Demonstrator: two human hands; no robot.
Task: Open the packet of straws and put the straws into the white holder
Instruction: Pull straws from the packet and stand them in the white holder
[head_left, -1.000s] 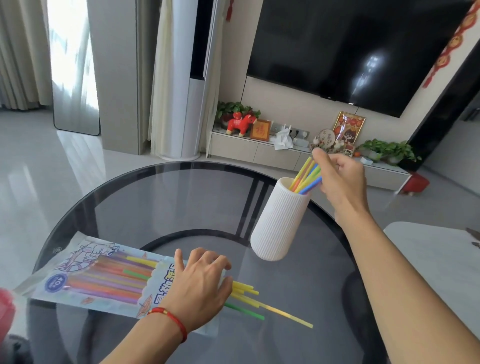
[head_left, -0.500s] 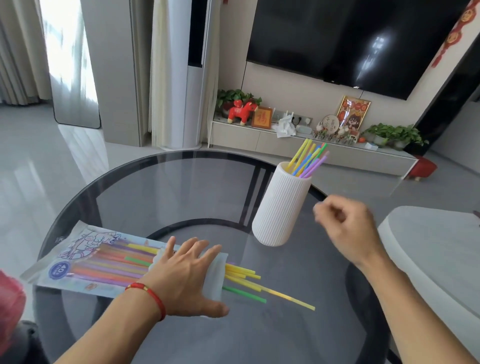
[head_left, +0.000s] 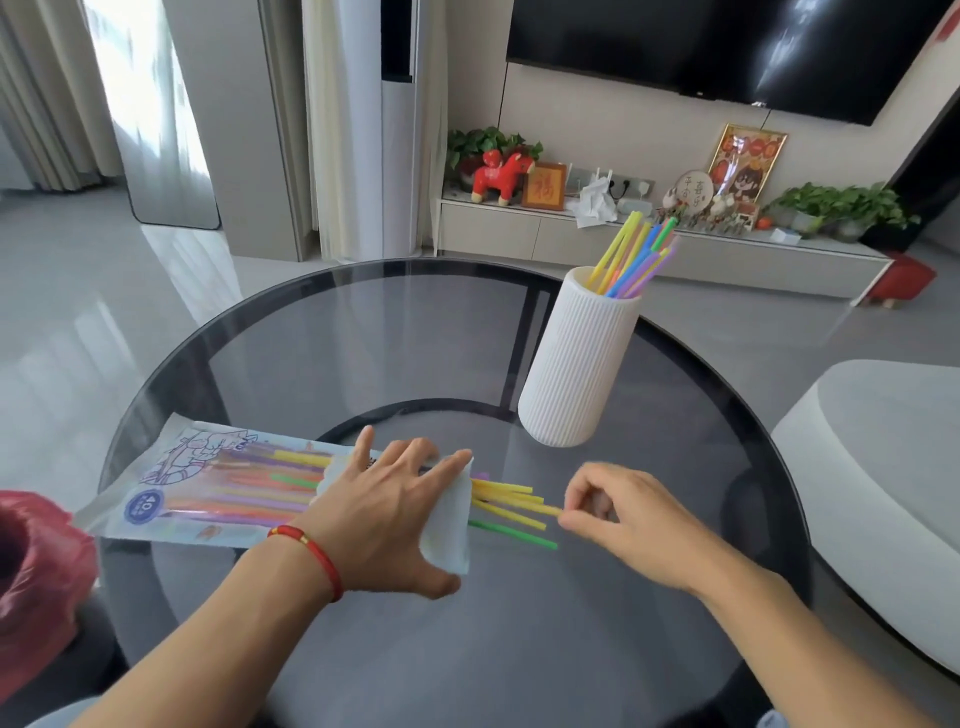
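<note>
Round dark glass table (head_left: 363, 338) carries it all; the packet (head_left: 208, 488) lies flat near its left edge, and the left hand (head_left: 387, 514) presses on the open end, fingers spread wide; loose straws (head_left: 511, 512) poke out of that end; the right hand (head_left: 618, 512) pinches a yellow straw tip with thumb and finger; the white holder (head_left: 576, 364), near the far edge, has straws in it.

1. The straw packet (head_left: 208, 488) carries "40" in a blue round badge near its left end.
2. A small gold-framed red plaque (head_left: 544, 185) on the TV shelf shows the character "福".
3. Other print is too small to read.
</note>
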